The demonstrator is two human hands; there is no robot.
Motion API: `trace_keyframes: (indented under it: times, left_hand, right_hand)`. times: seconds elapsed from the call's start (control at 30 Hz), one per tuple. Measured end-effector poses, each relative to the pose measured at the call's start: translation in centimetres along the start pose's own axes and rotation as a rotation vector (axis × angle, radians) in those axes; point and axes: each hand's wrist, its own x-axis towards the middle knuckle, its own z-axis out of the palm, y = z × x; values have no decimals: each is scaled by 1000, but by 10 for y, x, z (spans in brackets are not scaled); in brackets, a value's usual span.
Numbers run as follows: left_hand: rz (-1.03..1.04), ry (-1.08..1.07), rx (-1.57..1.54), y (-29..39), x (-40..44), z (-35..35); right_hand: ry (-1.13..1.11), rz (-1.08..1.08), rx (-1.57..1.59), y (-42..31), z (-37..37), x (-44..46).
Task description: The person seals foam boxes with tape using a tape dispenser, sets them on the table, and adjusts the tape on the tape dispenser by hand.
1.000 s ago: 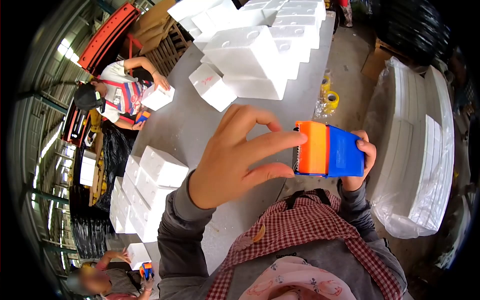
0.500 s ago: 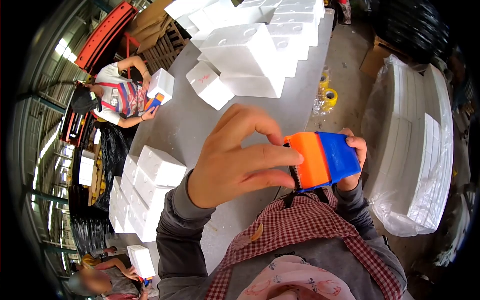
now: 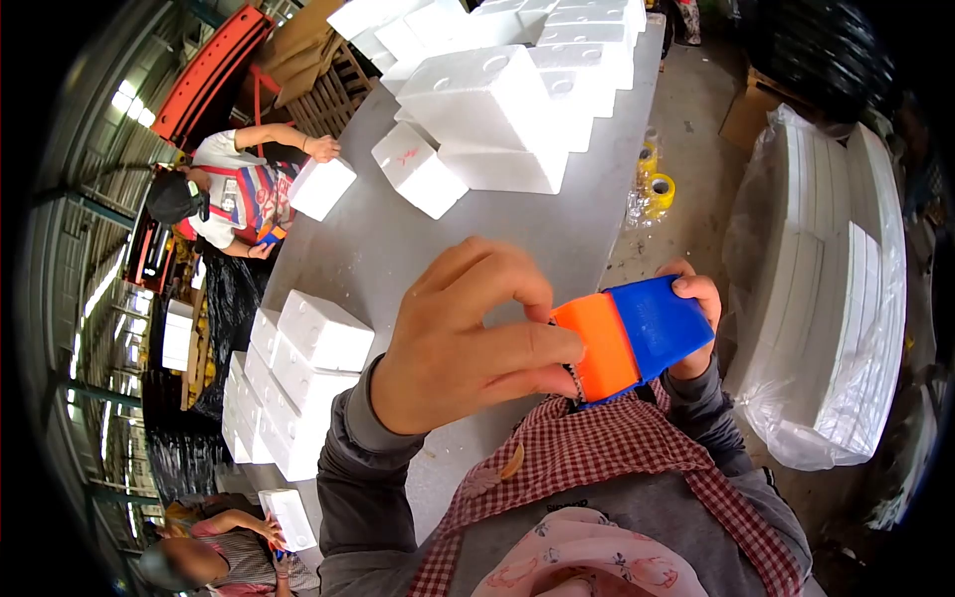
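Between my hands is a tape dispenser with an orange front part and a blue body (image 3: pixel 659 323). My right hand (image 3: pixel 695 316) is closed round the far side of the blue part, its fingers partly hidden. My left hand (image 3: pixel 477 343) bends its fingers onto the toothed edge of the orange end, thumb and fingertips touching it. Whether a tape end lies under those fingertips I cannot make out. The dispenser is held in the air above my checked apron (image 3: pixel 587 443), beside the edge of the grey table (image 3: pixel 537 224).
White foam boxes (image 3: pixel 477 99) are stacked at the table's far end, more boxes (image 3: pixel 318 333) at the left. Yellow tape rolls (image 3: pixel 659 189) lie right of the table, near wrapped foam sheets (image 3: pixel 821 298). Two co-workers handle white boxes along the left side.
The dispenser and my left hand have shifted slightly left and down, the dispenser tilting. The upper co-worker has lowered a dispenser from a white box and put the other hand on the box.
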Motion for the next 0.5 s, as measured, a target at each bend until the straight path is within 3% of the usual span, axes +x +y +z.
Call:
trace_keyframes:
  times: [0.3,0.5]
  left_hand:
    - [-83,-77,-6,5,-7,-3]
    - [-21,-56,-6,3,-9,-2]
  right_hand:
    - [-49,-3,-39,-3,2,1]
    - [-91,-2,-44,-5,4,1]
